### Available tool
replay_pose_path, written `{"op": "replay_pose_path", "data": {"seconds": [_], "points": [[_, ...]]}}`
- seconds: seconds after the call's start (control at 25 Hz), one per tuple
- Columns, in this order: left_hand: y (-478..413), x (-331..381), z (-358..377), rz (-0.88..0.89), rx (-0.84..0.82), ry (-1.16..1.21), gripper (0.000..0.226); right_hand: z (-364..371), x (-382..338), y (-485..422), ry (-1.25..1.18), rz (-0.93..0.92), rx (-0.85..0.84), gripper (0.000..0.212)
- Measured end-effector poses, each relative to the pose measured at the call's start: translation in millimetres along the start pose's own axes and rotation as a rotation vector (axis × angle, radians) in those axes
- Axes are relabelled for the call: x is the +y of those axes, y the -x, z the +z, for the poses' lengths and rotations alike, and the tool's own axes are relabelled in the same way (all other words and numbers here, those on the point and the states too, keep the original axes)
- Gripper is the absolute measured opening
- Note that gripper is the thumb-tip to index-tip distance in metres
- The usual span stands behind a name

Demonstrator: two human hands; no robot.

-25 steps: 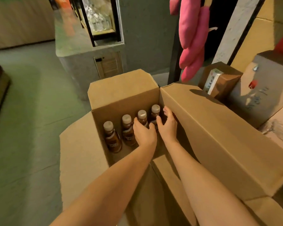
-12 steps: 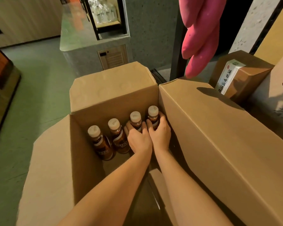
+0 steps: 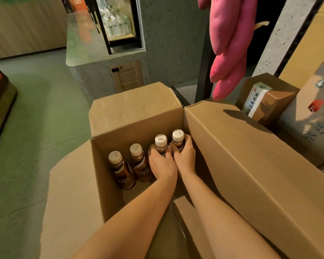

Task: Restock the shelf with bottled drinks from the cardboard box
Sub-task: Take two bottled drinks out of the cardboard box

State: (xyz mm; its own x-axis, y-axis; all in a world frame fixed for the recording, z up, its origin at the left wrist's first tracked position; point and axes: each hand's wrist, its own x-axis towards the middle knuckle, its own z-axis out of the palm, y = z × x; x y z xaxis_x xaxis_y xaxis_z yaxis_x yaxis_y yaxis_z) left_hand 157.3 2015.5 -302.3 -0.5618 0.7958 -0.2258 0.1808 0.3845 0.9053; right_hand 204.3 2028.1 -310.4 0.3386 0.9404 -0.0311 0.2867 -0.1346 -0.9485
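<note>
An open cardboard box [image 3: 135, 111] stands on the floor with its flaps spread. Inside it several brown bottled drinks with white caps stand in a row along the far wall. My left hand [image 3: 162, 165] grips the third bottle [image 3: 160, 142] around its body. My right hand [image 3: 185, 156] grips the rightmost bottle [image 3: 177, 137] in the box's far right corner. Both held bottles sit higher than the two free bottles [image 3: 123, 170] at the left. My forearms reach down into the box.
A grey counter [image 3: 105, 58] with a glass display case [image 3: 118, 21] stands behind the box. Pink plush sweet potatoes [image 3: 230, 43] hang at upper right. More cardboard boxes [image 3: 266, 101] are stacked at the right. Green floor [image 3: 36, 128] lies open to the left.
Both hands closed round the two right-hand bottles and lifted them a little. The camera moved closer over the box.
</note>
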Motion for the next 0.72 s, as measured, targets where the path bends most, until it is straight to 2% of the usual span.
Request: {"op": "replay_pose_path", "data": {"seconds": [0.24, 0.44, 0.56, 0.72], "points": [[17, 42, -37, 0.137, -0.063, 0.112, 0.041, -24, -66, 23, 0.025, -0.069, 0.121, 0.044], [16, 96, -98, 0.325, -0.183, 0.193, 0.036, -38, -162, 49, 0.027, -0.247, 0.210, 0.038], [-5, 130, -154, 0.484, -0.287, 0.321, 0.021, -23, -224, 63, 0.036, -0.390, 0.224, 0.031], [-52, 171, -243, 0.624, -0.286, 0.362, 0.023, 29, -297, 72, 0.013, -0.525, 0.214, 0.029]]}}
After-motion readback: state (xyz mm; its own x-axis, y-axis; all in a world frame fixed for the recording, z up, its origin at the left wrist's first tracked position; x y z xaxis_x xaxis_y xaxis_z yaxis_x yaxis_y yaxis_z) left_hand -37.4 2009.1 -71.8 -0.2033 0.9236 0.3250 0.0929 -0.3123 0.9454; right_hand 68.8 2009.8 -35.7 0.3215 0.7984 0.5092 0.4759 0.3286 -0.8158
